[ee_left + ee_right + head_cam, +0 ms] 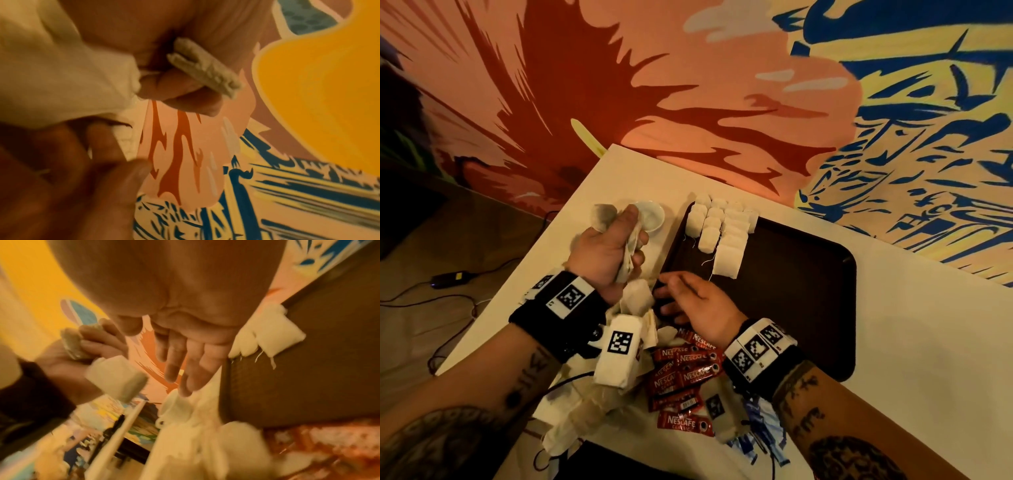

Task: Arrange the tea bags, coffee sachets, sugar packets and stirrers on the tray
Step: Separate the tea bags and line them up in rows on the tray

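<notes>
Clutching several tea bags (604, 215), the left hand (606, 253) could drop one. Right hand (690, 301), fingers spread and empty, may snag strings on the tray (808, 274).

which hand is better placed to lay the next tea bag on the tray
Right. The right hand is open and empty over the dark brown tray's near-left corner, beside the row of white tea bags. The left hand is off the tray, gripping a bunch of tea bags.

white tea bags (722, 233), dark brown tray (791, 291), red coffee sachets (688, 371)
</notes>
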`<state>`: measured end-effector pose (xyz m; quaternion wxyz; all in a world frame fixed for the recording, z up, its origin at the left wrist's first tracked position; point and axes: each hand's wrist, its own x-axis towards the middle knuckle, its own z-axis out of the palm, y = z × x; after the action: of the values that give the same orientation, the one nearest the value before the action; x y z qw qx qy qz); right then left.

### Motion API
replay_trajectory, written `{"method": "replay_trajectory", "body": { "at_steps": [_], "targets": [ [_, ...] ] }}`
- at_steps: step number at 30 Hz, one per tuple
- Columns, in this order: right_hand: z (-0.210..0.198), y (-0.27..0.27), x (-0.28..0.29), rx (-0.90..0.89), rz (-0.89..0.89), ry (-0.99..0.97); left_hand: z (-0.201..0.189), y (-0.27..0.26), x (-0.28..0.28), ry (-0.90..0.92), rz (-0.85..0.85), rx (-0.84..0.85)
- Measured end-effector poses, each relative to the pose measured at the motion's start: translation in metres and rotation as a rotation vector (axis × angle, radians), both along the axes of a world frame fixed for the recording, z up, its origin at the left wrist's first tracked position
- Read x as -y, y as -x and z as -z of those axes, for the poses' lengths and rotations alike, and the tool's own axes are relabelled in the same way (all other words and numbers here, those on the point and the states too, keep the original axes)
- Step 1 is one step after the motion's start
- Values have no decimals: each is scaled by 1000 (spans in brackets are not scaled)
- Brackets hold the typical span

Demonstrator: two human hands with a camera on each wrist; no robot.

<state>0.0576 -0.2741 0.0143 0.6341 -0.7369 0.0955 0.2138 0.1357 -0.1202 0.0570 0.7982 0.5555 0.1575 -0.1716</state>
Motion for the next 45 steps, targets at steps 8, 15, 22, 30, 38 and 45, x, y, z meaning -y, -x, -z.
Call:
{"method": "replay_trajectory", "body": {
  "at_steps": [8, 15, 22, 30, 38, 45],
  "targets": [
    [-12, -2, -14, -61, 56, -274, 6, -3, 26, 253, 5, -216],
    [-23, 0, 26, -14, 21, -143, 15, -2, 33, 234, -63, -218],
    [-40, -1, 50, 82, 313, -391, 41, -10, 36, 239, -131, -375],
    [-54, -14, 44, 299, 397, -730, 45, -13, 52, 243, -138, -447],
    [-38, -19, 44, 198, 605, -535, 43, -9, 51, 181, 22, -467],
    [-26, -23, 57, 210, 886, -529, 38, -3, 59, 59, 73, -338]
  ]
}}
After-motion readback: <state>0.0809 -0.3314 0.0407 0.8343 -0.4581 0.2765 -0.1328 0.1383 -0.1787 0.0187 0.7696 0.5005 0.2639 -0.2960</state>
